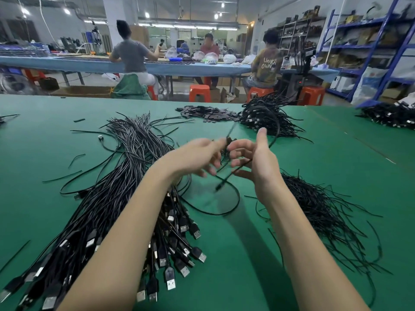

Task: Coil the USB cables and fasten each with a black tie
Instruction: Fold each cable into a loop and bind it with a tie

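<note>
Two hands: left hand point(197, 157), right hand point(253, 162). Three seated workers point(132, 56). Four orange stools point(199, 93). USB cables point(125, 198) and black ties point(323, 212): heaps, uncountable.

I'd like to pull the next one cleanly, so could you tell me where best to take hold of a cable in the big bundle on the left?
Probably at a USB plug. The bundle fans out at the near end, plugs separated, so come from the near right; farther up the cords are tightly packed.
</note>
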